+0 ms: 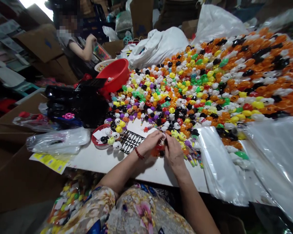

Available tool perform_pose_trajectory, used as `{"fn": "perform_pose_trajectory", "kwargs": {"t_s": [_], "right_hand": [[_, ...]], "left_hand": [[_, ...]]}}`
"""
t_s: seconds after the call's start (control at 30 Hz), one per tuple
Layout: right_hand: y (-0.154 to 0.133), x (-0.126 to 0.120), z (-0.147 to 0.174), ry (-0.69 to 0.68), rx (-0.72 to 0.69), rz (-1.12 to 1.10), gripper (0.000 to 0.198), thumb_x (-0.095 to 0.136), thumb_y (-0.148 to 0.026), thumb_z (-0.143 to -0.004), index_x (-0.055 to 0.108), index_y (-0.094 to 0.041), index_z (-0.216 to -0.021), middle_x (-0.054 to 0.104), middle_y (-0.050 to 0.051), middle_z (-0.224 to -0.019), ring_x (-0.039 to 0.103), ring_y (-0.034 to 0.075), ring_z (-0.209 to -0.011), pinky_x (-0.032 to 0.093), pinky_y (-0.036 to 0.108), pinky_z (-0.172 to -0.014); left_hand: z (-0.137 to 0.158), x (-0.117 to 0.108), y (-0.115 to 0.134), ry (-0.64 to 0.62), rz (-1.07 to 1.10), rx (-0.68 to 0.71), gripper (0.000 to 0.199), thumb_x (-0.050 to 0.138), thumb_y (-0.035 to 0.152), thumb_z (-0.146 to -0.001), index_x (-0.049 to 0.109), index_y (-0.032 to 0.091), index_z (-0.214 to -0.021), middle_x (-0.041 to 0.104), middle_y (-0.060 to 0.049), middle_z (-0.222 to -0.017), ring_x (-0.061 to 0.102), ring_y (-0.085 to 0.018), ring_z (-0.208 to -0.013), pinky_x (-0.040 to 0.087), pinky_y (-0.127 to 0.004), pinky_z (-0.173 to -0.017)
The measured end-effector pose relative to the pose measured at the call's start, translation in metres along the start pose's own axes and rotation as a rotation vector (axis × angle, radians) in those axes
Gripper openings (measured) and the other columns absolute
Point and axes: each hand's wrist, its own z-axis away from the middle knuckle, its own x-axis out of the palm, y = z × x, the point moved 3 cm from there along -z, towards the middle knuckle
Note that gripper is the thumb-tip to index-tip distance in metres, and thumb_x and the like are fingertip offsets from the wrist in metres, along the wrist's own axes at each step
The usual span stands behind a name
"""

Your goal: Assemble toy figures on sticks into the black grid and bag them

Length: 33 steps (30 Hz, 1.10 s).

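Note:
Over the white tabletop (158, 174), my left hand (151, 143) and my right hand (174, 153) meet, fingertips closed on a small white plastic toy piece (163, 137). Most of it is hidden by the fingers. Just below, between the hands, are orange and dark toy parts (158, 152); I cannot tell whether they are held. Left of my left hand lies a black grid rack (132, 141), with several white, yellow and black toy heads (117, 145) at its left side. Near my right hand are yellow toy heads (178, 135) and colourful pen-like sticks (190, 160).
A large heap of coloured toy heads (205, 78) spreads behind and to the right. Clear plastic bags (217, 162) lie at right, more bags (61, 139) at left. A red basin (119, 73) stands beyond black plastic (88, 107). Another person (75, 48) is at far left.

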Motion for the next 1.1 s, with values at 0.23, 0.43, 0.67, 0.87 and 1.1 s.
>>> {"fn": "perform_pose_trajectory", "kwargs": {"t_s": [0.23,0.43,0.67,0.87,1.1], "right_hand": [[-0.008,-0.017,0.007,-0.006,0.132,-0.098,0.046,0.044,-0.022,-0.096,0.052,-0.018,-0.141,0.071,0.013,-0.112,0.067,0.026,-0.104,0.056,0.040,-0.091],[-0.009,-0.026,0.016,-0.049,0.373,-0.276,0.047,0.048,-0.040,-0.097,0.054,-0.018,-0.139,0.064,0.013,-0.132,0.059,0.025,-0.125,0.050,0.041,-0.104],[-0.008,-0.021,0.016,-0.105,0.403,-0.399,0.044,0.053,-0.039,-0.094,0.061,-0.020,-0.133,0.065,0.012,-0.131,0.062,0.027,-0.121,0.050,0.044,-0.104],[-0.016,-0.020,0.018,-0.148,0.347,-0.390,0.042,0.054,-0.035,-0.093,0.063,-0.019,-0.131,0.068,0.012,-0.128,0.065,0.026,-0.117,0.053,0.041,-0.101],[-0.012,-0.025,0.024,-0.150,0.371,-0.338,0.044,0.052,-0.037,-0.094,0.060,-0.020,-0.134,0.066,0.012,-0.130,0.063,0.027,-0.118,0.053,0.042,-0.099]], "left_hand": [[-0.074,-0.062,-0.009,0.495,-0.284,-0.211,0.036,0.047,0.008,-0.088,0.053,0.013,-0.123,0.047,-0.022,-0.134,0.044,-0.033,-0.130,0.038,-0.045,-0.105],[-0.091,-0.065,-0.029,0.517,-0.367,-0.210,0.034,0.059,0.017,-0.087,0.054,0.016,-0.120,0.048,-0.021,-0.128,0.044,-0.038,-0.127,0.037,-0.048,-0.105],[-0.098,-0.066,-0.053,0.521,-0.276,-0.109,0.012,0.060,0.021,-0.089,0.055,0.020,-0.100,0.055,-0.012,-0.112,0.053,-0.027,-0.114,0.037,-0.039,-0.105],[-0.109,-0.059,-0.067,0.647,-0.027,-0.212,0.018,0.061,0.020,-0.085,0.055,0.019,-0.101,0.057,-0.011,-0.112,0.056,-0.024,-0.111,0.042,-0.036,-0.099],[-0.124,-0.060,-0.068,0.703,0.330,-0.272,0.018,0.066,0.013,-0.076,0.057,0.021,-0.089,0.065,-0.005,-0.096,0.061,-0.022,-0.103,0.044,-0.032,-0.094]]}}
